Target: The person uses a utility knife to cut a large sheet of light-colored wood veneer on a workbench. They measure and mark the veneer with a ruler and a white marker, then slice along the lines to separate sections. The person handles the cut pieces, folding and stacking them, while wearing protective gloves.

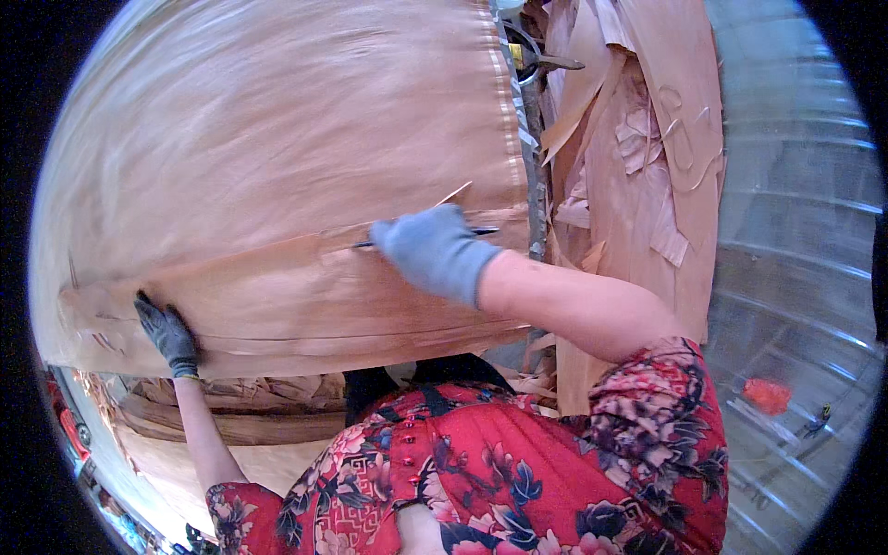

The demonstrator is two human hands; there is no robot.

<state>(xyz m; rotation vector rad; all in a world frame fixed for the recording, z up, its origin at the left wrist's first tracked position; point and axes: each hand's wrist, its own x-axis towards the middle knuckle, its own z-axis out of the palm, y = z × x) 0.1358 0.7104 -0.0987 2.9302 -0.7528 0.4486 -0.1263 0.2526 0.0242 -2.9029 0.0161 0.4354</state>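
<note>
A wide sheet of thin tan wood veneer [277,157] lies in front of me, blurred in its far part. My right hand [433,250], in a grey glove, is closed on a thin dark blade-like tool [486,230] laid across the sheet near its right side. A small sliver of veneer [453,193] sticks up just above that hand. My left hand [166,333], in a dark glove, presses flat on the sheet's near left edge.
A pile of torn veneer strips and scraps [638,157] stands to the right, past a metal rail [532,176]. More veneer sheets [240,407] lie below the near edge. An orange object [766,396] lies on the floor at right.
</note>
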